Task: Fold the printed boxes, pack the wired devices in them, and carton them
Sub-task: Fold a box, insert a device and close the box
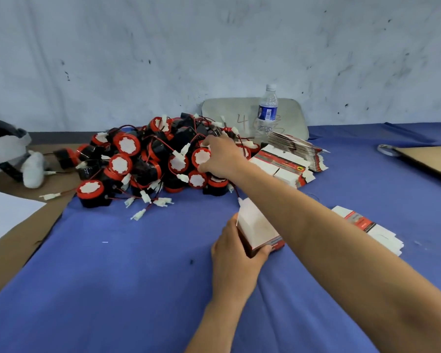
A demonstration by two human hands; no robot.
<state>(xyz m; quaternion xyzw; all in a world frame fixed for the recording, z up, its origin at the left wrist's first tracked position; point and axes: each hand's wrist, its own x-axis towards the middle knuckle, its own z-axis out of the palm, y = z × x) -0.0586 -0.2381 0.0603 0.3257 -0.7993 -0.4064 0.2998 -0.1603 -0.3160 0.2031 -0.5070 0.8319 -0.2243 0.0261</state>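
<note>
Item: folded box (259,231), thin card, light, easily crushed. Your left hand (236,253) grips its lower end on the cloth.
Item: wired device (201,157), top of pile (138,169), rigid plastic with snag-prone leads. Your right hand (220,155) seemingly clasps it. Take the body, never the wire.

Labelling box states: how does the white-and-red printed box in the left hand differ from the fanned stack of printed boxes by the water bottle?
The white-and-red printed box is erected, hollow; the fanned stack of printed boxes lies flat, unfolded. The box is one, gripped by the left hand; the stack is many, untouched. Both carry red-and-white print.
</note>
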